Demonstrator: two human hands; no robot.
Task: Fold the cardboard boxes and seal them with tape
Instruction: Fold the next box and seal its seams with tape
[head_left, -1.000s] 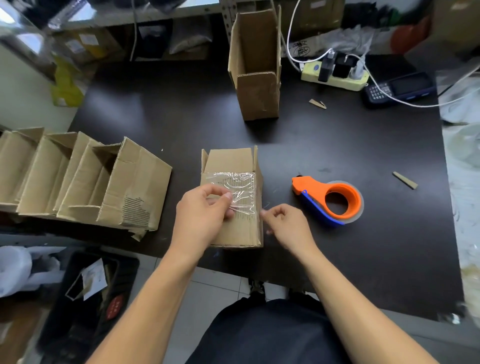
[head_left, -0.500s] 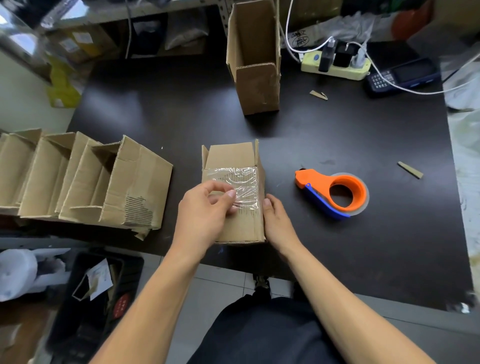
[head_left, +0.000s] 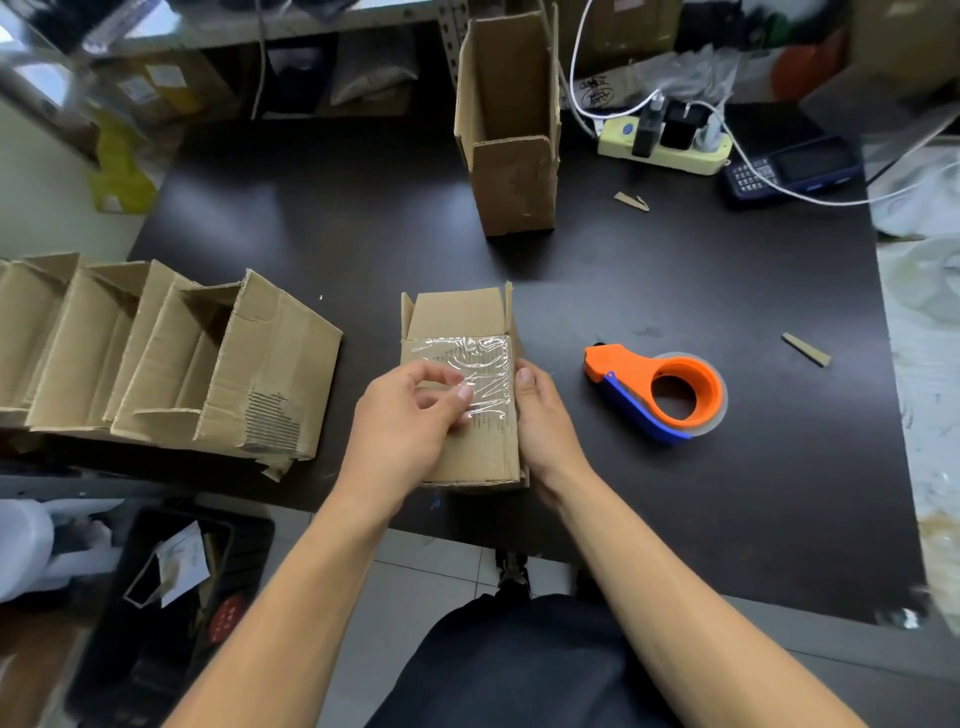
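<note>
Left hand (head_left: 410, 415) hides near left part of cardboard box (head_left: 460, 322). Right hand (head_left: 540, 415) fingers out of sight behind box's right side. Row of folded boxes (head_left: 156, 353) cut by left edge. Top corners blurred. Handset (head_left: 789, 169) keys unreadable.
</note>
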